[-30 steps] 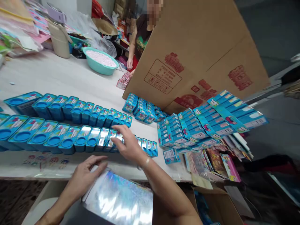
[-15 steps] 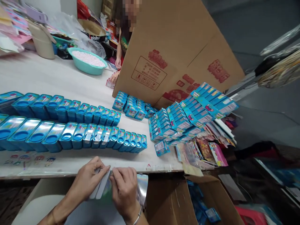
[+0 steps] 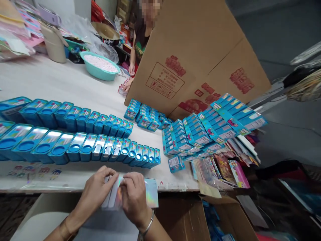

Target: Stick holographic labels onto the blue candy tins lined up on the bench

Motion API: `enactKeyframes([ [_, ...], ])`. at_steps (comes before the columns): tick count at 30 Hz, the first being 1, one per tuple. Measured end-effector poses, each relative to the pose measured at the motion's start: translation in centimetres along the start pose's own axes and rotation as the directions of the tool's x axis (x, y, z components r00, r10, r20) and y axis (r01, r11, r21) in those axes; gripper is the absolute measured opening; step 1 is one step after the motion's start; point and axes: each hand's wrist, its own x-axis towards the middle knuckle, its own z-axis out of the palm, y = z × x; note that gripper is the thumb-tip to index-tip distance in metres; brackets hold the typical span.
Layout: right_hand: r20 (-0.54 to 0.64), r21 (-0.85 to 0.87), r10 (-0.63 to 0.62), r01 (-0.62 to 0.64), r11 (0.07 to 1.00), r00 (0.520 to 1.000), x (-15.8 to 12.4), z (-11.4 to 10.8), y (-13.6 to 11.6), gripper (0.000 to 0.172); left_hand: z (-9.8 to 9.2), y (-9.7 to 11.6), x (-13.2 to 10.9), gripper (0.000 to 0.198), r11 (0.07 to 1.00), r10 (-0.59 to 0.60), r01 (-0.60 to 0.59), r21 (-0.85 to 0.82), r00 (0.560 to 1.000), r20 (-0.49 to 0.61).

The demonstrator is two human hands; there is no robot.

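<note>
At the table's front edge, my left hand point(image 3: 99, 185) is closed in a pinch on the left side of a shiny holographic sheet point(image 3: 151, 195) with pale strips on it. My right hand point(image 3: 134, 195), a bracelet on its wrist, pinches the same sheet near its middle and covers part of it. Its silvery right end sticks out past the right hand. Below both hands lies a pale flat surface point(image 3: 107, 226). Just beyond them stands a row of blue tins point(image 3: 86, 147) with round marks on top; a few carry silvery strips point(image 3: 107, 150).
A second row of blue tins point(image 3: 84, 117) runs behind the first. Stacked blue boxes point(image 3: 200, 129) and a large carton point(image 3: 200, 43) stand at the right. Behind the carton a co-worker's hand point(image 3: 131, 68) shows. A teal basin point(image 3: 100, 75) is at the back; an open carton point(image 3: 180, 217) sits below.
My right hand has shifted slightly left and up, and the sheet has turned flatter, showing more of its holographic face. The whole view has swung a little left.
</note>
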Motion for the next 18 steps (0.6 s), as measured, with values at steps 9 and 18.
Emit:
enactKeyframes([
  [9, 0.315, 0.482, 0.344, -0.461, 0.745, 0.885, 11.4, -4.6, 2.0, 0.015, 1.4, -1.2, 0.6, 0.067, 0.961, 0.012, -0.013, -0.276, 1.000, -0.005],
  [18, 0.346, 0.500, 0.374, -0.507, 0.702, 0.860, 13.1, -0.3, 5.8, 0.009, 2.8, 1.9, 3.7, 0.056, 0.870, -0.139, 0.189, -0.456, 0.980, 0.140],
])
